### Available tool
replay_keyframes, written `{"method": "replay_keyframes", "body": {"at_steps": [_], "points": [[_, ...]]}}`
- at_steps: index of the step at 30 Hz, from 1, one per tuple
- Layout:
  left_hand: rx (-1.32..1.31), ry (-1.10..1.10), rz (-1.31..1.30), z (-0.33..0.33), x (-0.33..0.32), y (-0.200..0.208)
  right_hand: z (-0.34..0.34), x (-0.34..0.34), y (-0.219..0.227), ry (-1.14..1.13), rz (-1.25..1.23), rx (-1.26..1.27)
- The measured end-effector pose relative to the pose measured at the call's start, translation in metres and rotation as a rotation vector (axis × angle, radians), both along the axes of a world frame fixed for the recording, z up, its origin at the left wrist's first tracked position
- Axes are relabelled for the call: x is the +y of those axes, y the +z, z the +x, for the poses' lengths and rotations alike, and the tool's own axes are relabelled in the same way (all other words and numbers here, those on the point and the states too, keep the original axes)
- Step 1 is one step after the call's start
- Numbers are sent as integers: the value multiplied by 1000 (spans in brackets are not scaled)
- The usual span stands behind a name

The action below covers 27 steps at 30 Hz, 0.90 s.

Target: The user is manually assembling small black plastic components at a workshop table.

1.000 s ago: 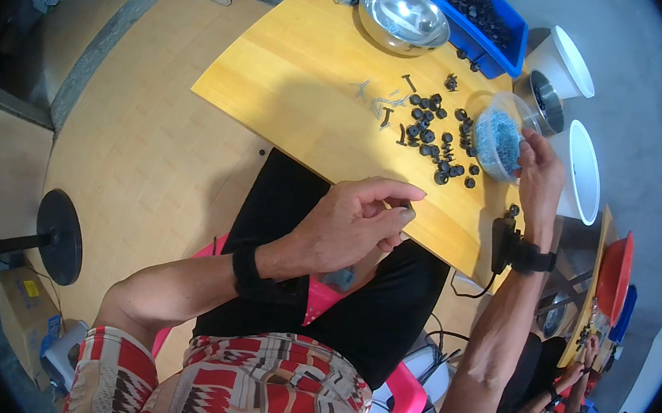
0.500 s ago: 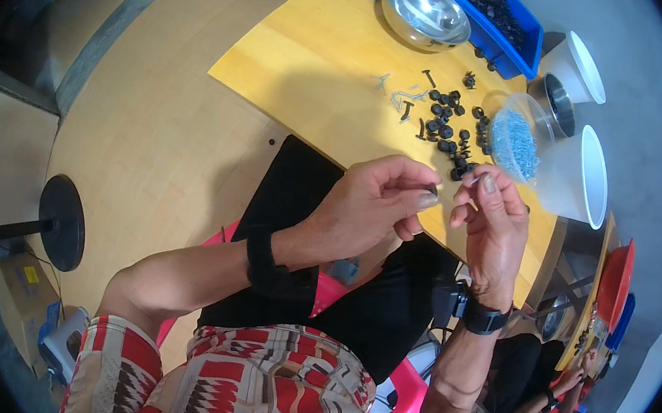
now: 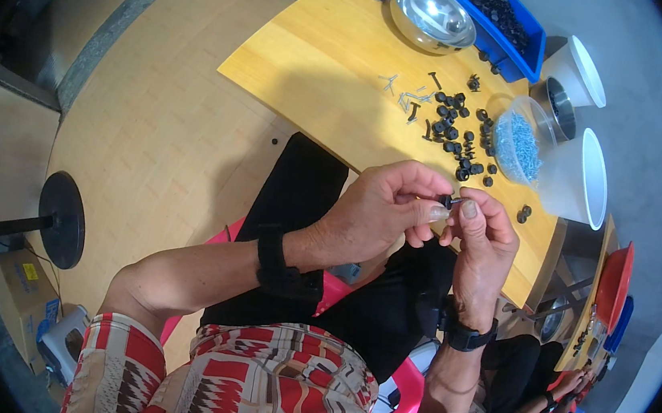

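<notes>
Yellow table [image 3: 315,52] sits just past both hands; clear tub [image 3: 538,110] of bluish bits is beyond the right, probably for easy reach. Left hand [image 3: 392,205]'s half curled, right hand [image 3: 488,231]'s pinched nearly closed. Left thumb and fingers grip a small black piece [image 3: 446,202], right fingertips a thin pin [image 3: 458,200] against it, likely for fine control.

Ahead and left of the left hand [image 3: 403,210], a broad stretch of desk [image 3: 299,50] gives free passage. Straight ahead, silvery pins [image 3: 405,100] and black parts [image 3: 452,133] obstruct a low sweep. Forward-right of the right hand [image 3: 484,243], a clear tub [image 3: 536,113] and white bucket [image 3: 563,186] stand in the way.
</notes>
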<state>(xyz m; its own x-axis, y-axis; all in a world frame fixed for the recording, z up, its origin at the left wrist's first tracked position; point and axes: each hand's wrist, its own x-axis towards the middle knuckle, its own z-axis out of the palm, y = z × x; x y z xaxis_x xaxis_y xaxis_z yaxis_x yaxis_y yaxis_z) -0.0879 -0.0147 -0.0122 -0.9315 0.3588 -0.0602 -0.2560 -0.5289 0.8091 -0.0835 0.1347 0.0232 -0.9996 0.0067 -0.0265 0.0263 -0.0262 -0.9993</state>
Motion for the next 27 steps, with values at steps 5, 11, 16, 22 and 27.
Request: {"method": "replay_keyframes", "body": {"at_steps": [5, 11, 16, 22, 27], "points": [[2, -4, -12, 2, 1, 1, 4, -1, 1, -13, 108, 54], [14, -6, -26, 3, 2, 2, 7, -1, 0, -32, 116, 98], [19, -5, -24, 4, 1, 4, 10, -1, -1, -38, 125, 110], [30, -19, -36, 6, 2, 2, 12, 2, 0, -21, 210, 121], [11, -21, -10, 6, 4, -1, 13, 4, 0, 18, 275, 195]]}}
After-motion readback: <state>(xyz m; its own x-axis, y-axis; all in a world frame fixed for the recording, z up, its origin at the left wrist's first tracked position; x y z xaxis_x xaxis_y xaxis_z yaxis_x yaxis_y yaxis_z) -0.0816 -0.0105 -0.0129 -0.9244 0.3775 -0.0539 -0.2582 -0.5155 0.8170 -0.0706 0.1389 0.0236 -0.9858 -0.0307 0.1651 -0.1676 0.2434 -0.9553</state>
